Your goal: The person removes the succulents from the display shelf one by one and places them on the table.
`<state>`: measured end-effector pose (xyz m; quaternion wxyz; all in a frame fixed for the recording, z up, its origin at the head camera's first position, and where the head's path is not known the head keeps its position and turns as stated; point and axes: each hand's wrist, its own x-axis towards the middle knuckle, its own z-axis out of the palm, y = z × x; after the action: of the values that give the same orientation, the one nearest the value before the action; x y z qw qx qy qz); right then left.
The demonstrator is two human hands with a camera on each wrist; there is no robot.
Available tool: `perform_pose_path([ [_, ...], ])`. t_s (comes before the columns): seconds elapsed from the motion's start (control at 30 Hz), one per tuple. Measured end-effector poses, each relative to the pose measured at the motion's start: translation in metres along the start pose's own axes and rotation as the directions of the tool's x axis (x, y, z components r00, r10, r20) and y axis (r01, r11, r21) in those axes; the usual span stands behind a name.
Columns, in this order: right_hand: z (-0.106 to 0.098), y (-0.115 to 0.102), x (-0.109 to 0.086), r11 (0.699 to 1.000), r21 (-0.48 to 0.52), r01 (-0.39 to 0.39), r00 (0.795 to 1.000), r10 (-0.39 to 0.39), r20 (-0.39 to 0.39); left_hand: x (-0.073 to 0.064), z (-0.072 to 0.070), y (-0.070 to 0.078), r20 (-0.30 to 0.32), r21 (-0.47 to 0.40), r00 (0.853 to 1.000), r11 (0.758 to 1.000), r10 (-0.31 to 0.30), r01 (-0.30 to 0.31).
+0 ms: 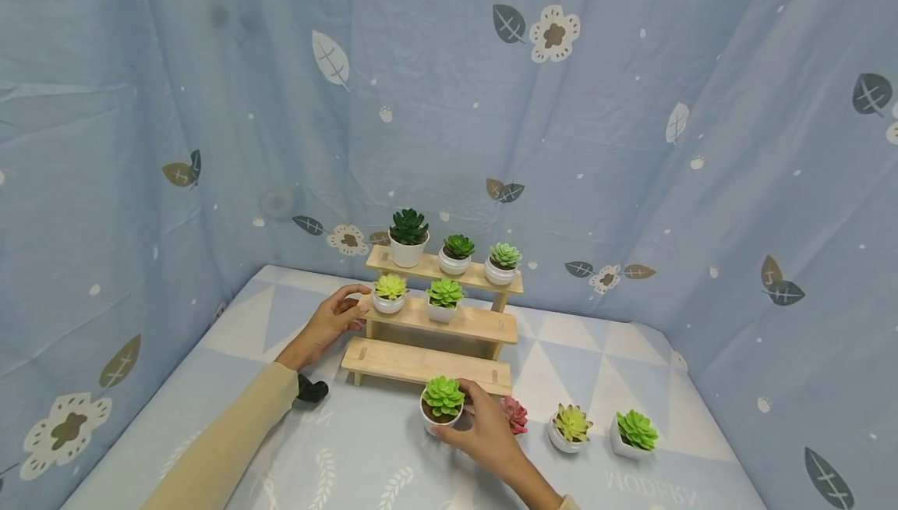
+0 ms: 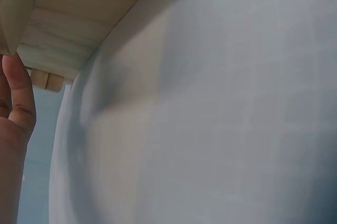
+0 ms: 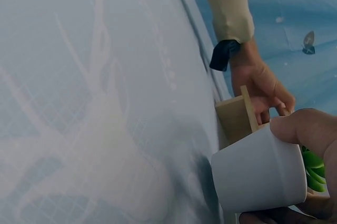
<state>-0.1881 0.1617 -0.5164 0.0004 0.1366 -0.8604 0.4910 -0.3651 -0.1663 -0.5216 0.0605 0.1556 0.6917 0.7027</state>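
Note:
My right hand (image 1: 487, 428) grips a white pot (image 3: 258, 174) holding a bright green artificial succulent (image 1: 443, 396). Thumb and fingers sit on opposite sides of the rim, and the pot is held up in front of the lowest step. At the left end of a three-step wooden plant stand (image 1: 428, 363), my left hand (image 1: 334, 321) holds the end of the middle step. Its fingertips (image 2: 16, 71) meet the wood in the left wrist view. Right beside that hand stands a yellow-green succulent (image 1: 390, 287) in a white pot, with a green succulent (image 1: 445, 293) to its right.
The top step carries a dark green succulent (image 1: 408, 228) and two smaller ones (image 1: 459, 246). On the cloth-covered table (image 1: 365, 448), right of my right hand, are a red succulent (image 1: 515, 415), a yellowish one (image 1: 571, 424) and a green one (image 1: 634, 430). Patterned curtain (image 1: 435, 104) surrounds the table.

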Motion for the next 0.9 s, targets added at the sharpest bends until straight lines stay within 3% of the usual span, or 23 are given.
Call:
perform_pose_path([
  [0.9,0.0028,0.0044,-0.0032,1.0,-0.002,-0.019,0.999,0.019,0.027,-0.0011,0.0015,0.0014,-0.005,-0.003,1.0,1.0,0.004,-0.004],
])
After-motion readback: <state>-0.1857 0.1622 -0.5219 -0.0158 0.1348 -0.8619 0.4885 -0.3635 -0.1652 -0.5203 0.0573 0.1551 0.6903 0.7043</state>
